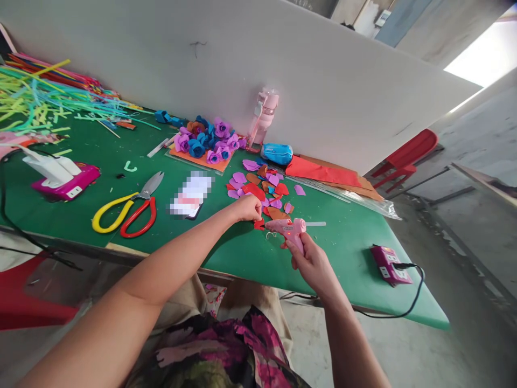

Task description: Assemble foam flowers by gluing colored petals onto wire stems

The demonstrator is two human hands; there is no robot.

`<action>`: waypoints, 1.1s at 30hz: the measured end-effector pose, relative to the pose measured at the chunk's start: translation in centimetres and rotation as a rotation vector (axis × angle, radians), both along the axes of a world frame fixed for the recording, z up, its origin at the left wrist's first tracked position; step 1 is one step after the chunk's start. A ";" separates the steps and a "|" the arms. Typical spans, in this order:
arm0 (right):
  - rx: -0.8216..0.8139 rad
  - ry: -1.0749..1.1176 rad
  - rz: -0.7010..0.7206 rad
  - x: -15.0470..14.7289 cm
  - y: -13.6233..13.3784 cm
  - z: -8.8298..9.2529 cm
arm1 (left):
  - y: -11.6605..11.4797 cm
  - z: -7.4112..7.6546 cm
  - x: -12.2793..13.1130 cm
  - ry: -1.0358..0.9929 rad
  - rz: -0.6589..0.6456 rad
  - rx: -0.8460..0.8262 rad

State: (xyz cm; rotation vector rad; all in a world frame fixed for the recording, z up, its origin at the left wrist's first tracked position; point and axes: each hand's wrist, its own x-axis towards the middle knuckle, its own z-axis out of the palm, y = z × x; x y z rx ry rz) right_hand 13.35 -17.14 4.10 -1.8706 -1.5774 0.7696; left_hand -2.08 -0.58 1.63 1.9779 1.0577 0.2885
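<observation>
My right hand is wrapped round the handle of a pink glue gun. A clear glue stick juts from its back end, and its nozzle points left. Closed in a pinch, my left hand is at a small red petal piece, right by the nozzle. The fingertips partly hide that piece. Just beyond both hands lies a loose heap of purple, red, brown and blue petal pieces.
Finished flowers rest on orange sheets behind a phone. Large scissors lie at left, near a purple power strip and pipe cleaners. A pink bottle, blue pouch, red sheets and another power strip are also on the table.
</observation>
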 end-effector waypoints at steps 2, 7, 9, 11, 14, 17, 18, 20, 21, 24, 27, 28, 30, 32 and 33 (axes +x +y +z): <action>0.012 -0.061 0.013 0.0 0.1 0.1 | 0.0 0.0 0.0 0.007 -0.007 0.005; 0.001 -0.119 0.043 -0.2 0.2 0.4 | 0.1 0.0 0.0 0.011 -0.024 0.006; -0.006 -0.127 0.055 -0.3 0.3 0.5 | 0.1 0.0 0.0 0.002 -0.025 0.007; -0.004 -0.134 0.062 -0.4 0.4 0.5 | 0.0 0.1 -0.1 -0.006 -0.022 0.006; 0.011 -0.145 0.067 -0.5 0.6 0.5 | 0.0 0.2 -0.1 -0.014 -0.022 -0.004; 0.014 -0.155 0.069 -0.5 0.7 0.3 | -0.1 0.2 -0.2 -0.025 -0.026 -0.008; 0.014 -0.157 0.070 -0.5 0.7 0.3 | -0.1 0.2 -0.2 -0.029 -0.026 -0.007; 0.017 -0.164 0.073 -0.5 0.7 0.3 | -0.1 0.3 -0.2 -0.043 -0.025 -0.009; 0.020 -0.167 0.075 -0.6 0.7 0.3 | -0.1 0.3 -0.2 -0.051 -0.023 -0.013; 0.017 -0.186 0.077 -0.7 0.8 0.4 | -0.2 0.4 -0.3 -0.063 -0.022 -0.023; 0.009 -0.209 0.073 -0.7 0.8 0.5 | -0.2 0.4 -0.3 -0.058 -0.023 -0.023; 0.006 -0.215 0.070 -0.7 0.8 0.5 | -0.2 0.5 -0.3 -0.056 -0.025 -0.021; 0.004 -0.225 0.067 -0.7 0.8 0.5 | -0.3 0.5 -0.2 -0.055 -0.028 -0.019; 0.012 -0.234 0.068 -0.7 0.9 0.5 | -0.3 0.5 -0.2 -0.057 -0.028 -0.018; 0.018 -0.237 0.070 -0.7 0.8 0.5 | -0.3 0.6 -0.2 -0.059 -0.027 -0.017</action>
